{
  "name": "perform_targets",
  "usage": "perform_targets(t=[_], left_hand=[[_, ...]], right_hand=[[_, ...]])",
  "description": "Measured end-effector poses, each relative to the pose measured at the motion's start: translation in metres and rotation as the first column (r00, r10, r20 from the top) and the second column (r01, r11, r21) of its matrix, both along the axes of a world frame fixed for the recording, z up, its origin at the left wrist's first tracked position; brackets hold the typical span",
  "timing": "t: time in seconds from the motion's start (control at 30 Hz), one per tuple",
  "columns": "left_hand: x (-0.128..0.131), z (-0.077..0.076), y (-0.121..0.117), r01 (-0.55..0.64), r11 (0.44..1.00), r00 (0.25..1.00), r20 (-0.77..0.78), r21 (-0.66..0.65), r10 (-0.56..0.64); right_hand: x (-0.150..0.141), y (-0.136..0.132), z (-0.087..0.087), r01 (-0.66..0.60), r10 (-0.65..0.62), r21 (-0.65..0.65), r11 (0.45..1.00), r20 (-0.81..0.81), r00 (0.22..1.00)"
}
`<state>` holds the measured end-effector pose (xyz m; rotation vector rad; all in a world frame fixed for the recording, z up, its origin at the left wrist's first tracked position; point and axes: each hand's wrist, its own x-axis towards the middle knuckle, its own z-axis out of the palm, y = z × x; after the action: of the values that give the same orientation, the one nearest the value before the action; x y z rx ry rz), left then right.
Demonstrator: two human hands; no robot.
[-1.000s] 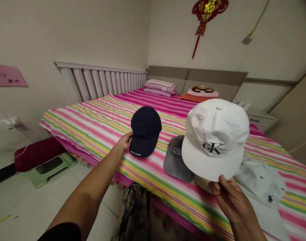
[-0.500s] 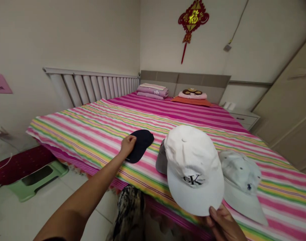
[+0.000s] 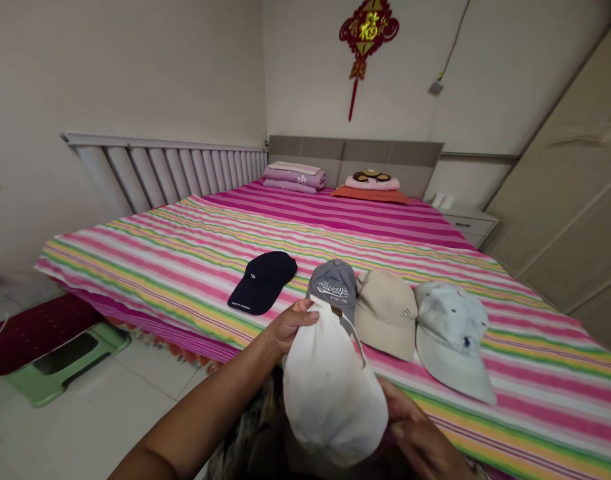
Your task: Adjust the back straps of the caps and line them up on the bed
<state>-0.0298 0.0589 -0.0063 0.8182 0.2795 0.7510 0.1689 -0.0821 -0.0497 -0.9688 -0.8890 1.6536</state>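
Between my two hands is a white baseball cap (image 3: pixel 330 387), its back strap and opening turned toward the bed. My left hand (image 3: pixel 295 323) pinches the cap's edge beside the strap. On the cap's other side, my right hand (image 3: pixel 410 420) grips it low down, its fingers partly hidden and dark. Beyond it on the bed lie a navy cap (image 3: pixel 264 283) at the left, a grey cap (image 3: pixel 334 283) with "Always" lettering, a beige cap (image 3: pixel 387 310) and a pale tie-dye cap (image 3: pixel 453 333) at the right. The white cap overlaps the grey one in view.
The bed (image 3: pixel 150 250) has a striped cover and a railing (image 3: pixel 170 167) on its left. Folded purple bedding (image 3: pixel 294 179) and an orange pillow (image 3: pixel 368 195) lie by the headboard. A green stool (image 3: pixel 65 367) stands on the floor at left. A nightstand (image 3: pixel 468 223) is at back right.
My left hand has left the navy cap and now holds the white cap. The white cap has come down toward me and turned, its logo out of sight, uncovering the grey and beige caps.
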Motion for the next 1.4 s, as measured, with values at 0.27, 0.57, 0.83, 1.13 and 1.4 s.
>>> perform_targets(t=[0.27, 0.57, 0.83, 1.13, 1.4], left_hand=[[0.007, 0.008, -0.019, 0.072, 0.997, 0.982, -0.178, 0.018, -0.067], [0.008, 0.016, -0.027, 0.132, 0.990, 0.924, -0.366, 0.040, -0.108], [0.015, 0.007, -0.039, 0.120, 0.991, 0.929, -0.347, -0.052, -0.131], [0.011, -0.001, -0.035, -0.007, 0.999, 0.977, -0.215, -0.050, -0.003], [0.001, -0.009, -0.026, -0.130, 0.991, 0.983, -0.130, 0.023, 0.132]], right_hand=[[-0.014, 0.029, 0.051, 0.053, -0.056, 0.104, 0.993, 0.027, 0.998], [-0.019, 0.026, 0.051, 0.065, -0.079, 0.131, 0.989, 0.099, 0.992], [-0.022, 0.028, 0.052, 0.053, -0.071, 0.135, 0.989, 0.126, 0.990], [-0.018, 0.025, 0.050, 0.168, -0.171, 0.070, 0.983, 0.047, 0.984], [-0.004, 0.035, 0.049, 0.406, -0.370, 0.096, 0.909, -0.265, 0.890]])
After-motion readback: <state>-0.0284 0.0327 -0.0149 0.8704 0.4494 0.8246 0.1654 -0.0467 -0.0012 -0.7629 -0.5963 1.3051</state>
